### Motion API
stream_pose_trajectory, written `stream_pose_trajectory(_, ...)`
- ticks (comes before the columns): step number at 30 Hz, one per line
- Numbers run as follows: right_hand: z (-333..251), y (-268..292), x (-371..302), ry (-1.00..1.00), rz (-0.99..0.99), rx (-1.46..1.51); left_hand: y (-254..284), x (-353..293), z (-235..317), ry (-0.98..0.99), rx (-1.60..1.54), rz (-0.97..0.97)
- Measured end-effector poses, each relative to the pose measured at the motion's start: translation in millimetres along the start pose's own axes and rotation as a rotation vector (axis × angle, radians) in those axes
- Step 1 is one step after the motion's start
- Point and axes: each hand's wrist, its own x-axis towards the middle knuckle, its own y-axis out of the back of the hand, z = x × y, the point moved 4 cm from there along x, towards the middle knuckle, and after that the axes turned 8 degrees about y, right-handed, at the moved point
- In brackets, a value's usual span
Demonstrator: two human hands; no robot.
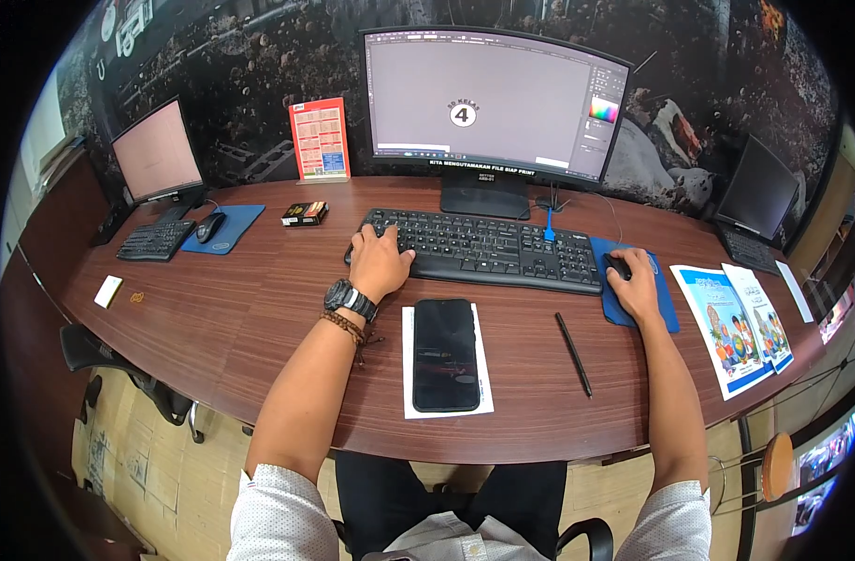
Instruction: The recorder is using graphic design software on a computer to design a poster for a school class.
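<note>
My left hand [380,263] rests on the left end of a black keyboard [488,249], fingers spread over the keys; a black watch and bead bracelets sit on that wrist. My right hand [636,282] is cupped over a black mouse [617,266] on a blue mouse pad [668,309]. Behind the keyboard stands a wide curved monitor [491,98] showing a grey design canvas with a small round emblem. A black phone [445,353] lies face up on a white sheet [483,397] between my forearms.
A black pen [573,353] lies right of the phone. Colourful printed leaflets [734,327] lie at the right. A second monitor [156,152], keyboard [156,240] and mouse on a blue pad are far left, with a small dark box [305,214] and red card stand [320,140]. Brown curved desk [231,309].
</note>
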Motion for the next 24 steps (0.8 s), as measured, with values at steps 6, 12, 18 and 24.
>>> stream_pose_trajectory(6, -2.1, 0.0, 0.2, 0.005, 0.004, -0.006, 1.7, -1.4, 0.3, 0.025, 0.033, 0.006)
stream_pose_trajectory(12, -0.5, -0.5, 0.5, 0.017, 0.002, -0.006, 1.3, -0.7, -1.3, 0.064, 0.069, 0.0)
stream_pose_trajectory(18, -0.4, 0.4, 0.6, 0.003, 0.003, 0.011, 1.4, -0.3, -1.2, 0.067, 0.058, -0.012)
stream_pose_trajectory(24, -2.5, 0.2, 0.4, -0.005, 0.008, 0.006, -1.5, 2.2, -5.4, 0.061, 0.062, -0.029)
